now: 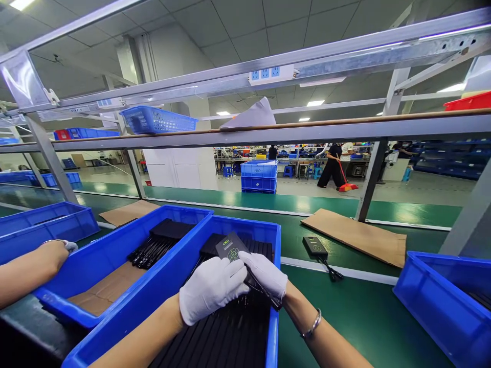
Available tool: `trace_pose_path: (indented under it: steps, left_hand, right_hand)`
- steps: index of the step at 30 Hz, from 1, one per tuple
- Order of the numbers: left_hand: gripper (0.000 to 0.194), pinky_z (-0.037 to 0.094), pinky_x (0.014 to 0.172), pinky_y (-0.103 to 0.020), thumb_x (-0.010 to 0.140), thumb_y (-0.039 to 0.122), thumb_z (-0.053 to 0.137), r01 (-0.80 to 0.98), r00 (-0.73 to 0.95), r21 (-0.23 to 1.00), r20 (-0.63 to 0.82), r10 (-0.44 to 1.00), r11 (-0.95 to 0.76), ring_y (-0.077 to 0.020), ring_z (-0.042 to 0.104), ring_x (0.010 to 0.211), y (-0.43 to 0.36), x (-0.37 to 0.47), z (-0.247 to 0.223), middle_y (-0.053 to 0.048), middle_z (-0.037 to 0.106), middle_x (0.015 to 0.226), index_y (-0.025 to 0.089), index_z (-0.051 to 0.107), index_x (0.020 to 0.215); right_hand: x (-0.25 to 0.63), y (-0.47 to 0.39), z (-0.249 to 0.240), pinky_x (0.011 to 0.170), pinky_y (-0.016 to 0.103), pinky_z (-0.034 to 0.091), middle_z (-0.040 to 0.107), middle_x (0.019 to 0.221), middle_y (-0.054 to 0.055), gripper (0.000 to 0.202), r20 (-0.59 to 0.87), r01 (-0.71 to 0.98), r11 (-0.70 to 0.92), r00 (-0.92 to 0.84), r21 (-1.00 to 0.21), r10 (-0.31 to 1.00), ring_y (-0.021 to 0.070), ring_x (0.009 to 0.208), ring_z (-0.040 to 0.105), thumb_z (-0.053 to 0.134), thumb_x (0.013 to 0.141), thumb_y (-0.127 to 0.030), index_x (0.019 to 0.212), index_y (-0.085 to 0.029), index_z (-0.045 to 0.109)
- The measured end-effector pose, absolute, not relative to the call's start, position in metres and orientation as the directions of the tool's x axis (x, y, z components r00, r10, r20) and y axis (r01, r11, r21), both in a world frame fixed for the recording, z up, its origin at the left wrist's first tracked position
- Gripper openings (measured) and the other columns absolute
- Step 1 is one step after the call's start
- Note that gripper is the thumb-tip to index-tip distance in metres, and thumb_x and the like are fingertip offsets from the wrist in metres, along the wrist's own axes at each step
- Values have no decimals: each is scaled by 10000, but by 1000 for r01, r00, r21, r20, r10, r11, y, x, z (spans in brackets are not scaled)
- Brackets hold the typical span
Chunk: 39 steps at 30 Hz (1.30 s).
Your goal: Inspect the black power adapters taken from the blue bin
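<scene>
In white gloves, both my hands are over the blue bin [245, 221] at the centre. A flat black control box [230, 247], with a round button pad and a green mark on its face, is between them. My right hand [264, 275] grips it from the right, with dark cable hanging below the palm. My left hand [213, 287] is closed with its fingertips at the box's near edge; the exact grip is partly hidden. Beneath my hands lie rows of similar black units [218, 335].
Another control box [315, 247] with a bundled cable lies on the green bench to the right, near a cardboard sheet [360, 237]. A second blue bin [88, 273] holds black cabled units. A co-worker's hand [57, 255] is at its left. Another blue bin [441, 301] stands at right.
</scene>
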<state>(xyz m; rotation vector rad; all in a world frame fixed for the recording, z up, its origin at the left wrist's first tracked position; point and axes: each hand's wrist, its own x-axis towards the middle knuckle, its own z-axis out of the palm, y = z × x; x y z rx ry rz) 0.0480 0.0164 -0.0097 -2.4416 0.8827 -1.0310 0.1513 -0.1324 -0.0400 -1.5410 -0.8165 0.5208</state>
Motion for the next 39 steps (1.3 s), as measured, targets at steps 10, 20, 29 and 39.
trace_pose_path:
  steps: [10,20,29,39]
  left_hand:
    - [242,458,846,-320,952,349,420,-269,766,102,625,-149,-958,-178,612,951,26,59,-14,-31,658,1045,218,555,1104]
    - [560,449,967,-417,924,568,348,-24,965,698,203,166,-716,-257,585,1132,33,68,-26,-133,606,1233,178,444,1314]
    - [464,547,785,-357,877,533,470,82,993,980,-64,103,-181,-201,660,858,24,67,-23,-128,647,1048,137,478,1119]
    - [212,558,731,-348,886,258,353,101,978,986,-73,197,-134,-181,667,794,35,76,-34,-103,671,946,190,495,1029]
  right_hand:
    - [146,-128,-48,499,283,485,623,639,6,339,170,215,24,693,-976,701,180,521,597,344,973,-512,913,-221,507]
    - [131,-133,-41,731,382,475,685,864,48,256,278,541,-323,754,-777,596,268,813,649,418,958,-406,1064,-246,588]
    - [116,-127,-42,743,424,484,654,1040,147,486,297,737,-545,666,-400,684,340,921,623,590,843,-307,1281,-111,516]
    - [118,-129,-40,800,359,470,646,986,75,213,361,794,-486,603,-365,712,261,911,610,534,915,-307,1066,-187,625]
